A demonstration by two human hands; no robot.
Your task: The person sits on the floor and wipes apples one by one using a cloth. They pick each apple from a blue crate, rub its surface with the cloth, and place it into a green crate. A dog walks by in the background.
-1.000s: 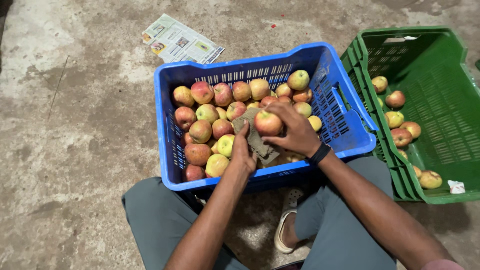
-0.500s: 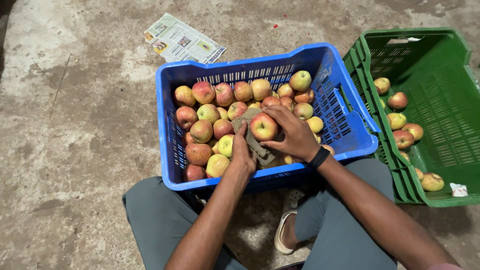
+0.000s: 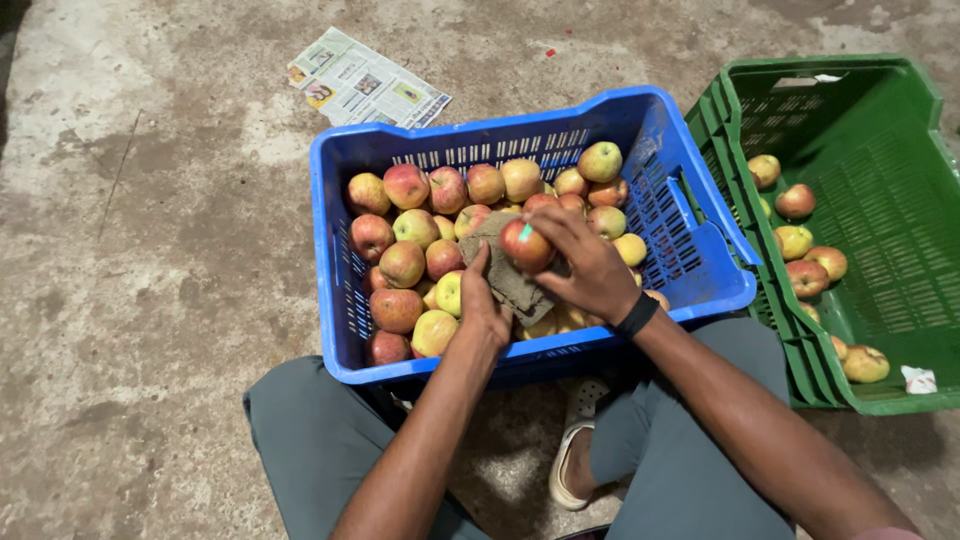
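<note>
Red apple [image 3: 524, 245], round, glossy, small pale sticker on top, held over blue crate [image 3: 700, 265]. Right hand [image 3: 585, 265]: grip closed around apple from right. Left hand [image 3: 483, 300]: grip closed on brown cloth [image 3: 505, 275], coarse, crumpled, pressed against apple's left side. Crate: slotted plastic, filled with red-yellow apples [image 3: 403, 262] beneath both hands. Green crate [image 3: 880, 130] just beside on right, few apples inside. Folded newspaper [image 3: 365, 82] on rough concrete floor [image 3: 150, 300].
</note>
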